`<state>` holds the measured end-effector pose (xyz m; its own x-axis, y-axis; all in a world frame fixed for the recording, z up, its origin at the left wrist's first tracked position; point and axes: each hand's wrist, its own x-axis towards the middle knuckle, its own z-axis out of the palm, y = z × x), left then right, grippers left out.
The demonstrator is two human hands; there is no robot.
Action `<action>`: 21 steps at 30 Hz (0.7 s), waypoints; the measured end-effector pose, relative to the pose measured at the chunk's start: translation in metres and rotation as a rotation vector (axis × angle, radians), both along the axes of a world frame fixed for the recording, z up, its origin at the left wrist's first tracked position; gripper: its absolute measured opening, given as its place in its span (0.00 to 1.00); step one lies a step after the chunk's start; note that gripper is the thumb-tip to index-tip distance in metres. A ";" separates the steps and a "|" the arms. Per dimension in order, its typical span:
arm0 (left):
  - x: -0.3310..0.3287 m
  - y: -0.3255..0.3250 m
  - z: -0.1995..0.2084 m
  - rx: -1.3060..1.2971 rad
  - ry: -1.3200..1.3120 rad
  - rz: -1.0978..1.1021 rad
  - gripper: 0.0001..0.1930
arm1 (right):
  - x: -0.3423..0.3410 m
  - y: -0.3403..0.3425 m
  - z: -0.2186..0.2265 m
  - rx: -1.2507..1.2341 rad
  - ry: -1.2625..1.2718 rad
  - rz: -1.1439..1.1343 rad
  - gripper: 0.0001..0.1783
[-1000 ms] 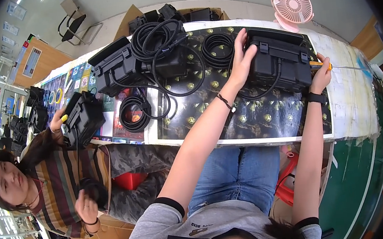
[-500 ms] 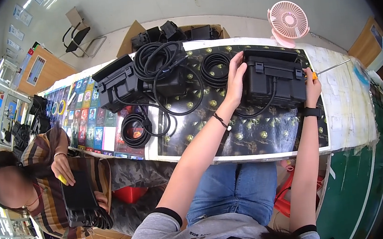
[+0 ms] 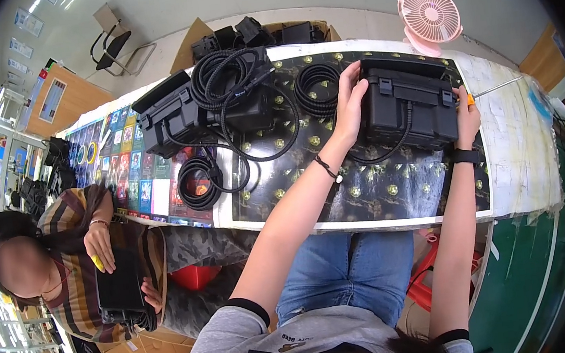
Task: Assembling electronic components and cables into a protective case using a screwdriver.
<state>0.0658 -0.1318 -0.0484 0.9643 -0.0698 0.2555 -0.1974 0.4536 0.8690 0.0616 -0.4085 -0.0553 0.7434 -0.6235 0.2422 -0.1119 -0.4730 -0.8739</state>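
A black plastic box (image 3: 403,110) with latches and a raised lid edge stands on the table in front of me, a corrugated black cable hanging from its front. My left hand (image 3: 352,104) is pressed along its left side, fingers up toward the top edge. At the box's right side, my right hand (image 3: 468,119) is closed round the orange handle of a screwdriver (image 3: 495,88), whose shaft points away to the right. That hand also touches the box's right end. Some of its fingers are hidden.
Two more black boxes (image 3: 169,116) and coiled cables (image 3: 199,183) lie to the left, with another coil (image 3: 318,90) nearer. A pink fan (image 3: 429,16) stands at the far right. Behind the table is a carton (image 3: 197,35) of black boxes. At left a co-worker wipes a black box (image 3: 118,280) with something yellow.
The view has shifted slightly. Both my hands keep their places at the box, and the screwdriver stays in my right hand. The co-worker's hand and box have moved a little.
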 end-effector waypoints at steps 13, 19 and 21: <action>-0.001 0.003 -0.001 -0.014 -0.016 -0.019 0.25 | -0.001 -0.005 -0.005 0.118 0.010 0.021 0.24; 0.001 0.003 -0.002 -0.011 -0.044 -0.009 0.24 | 0.003 -0.012 -0.017 0.033 -0.085 0.059 0.20; 0.002 0.003 -0.002 0.009 -0.049 0.005 0.24 | 0.004 -0.013 -0.017 0.041 -0.086 0.067 0.20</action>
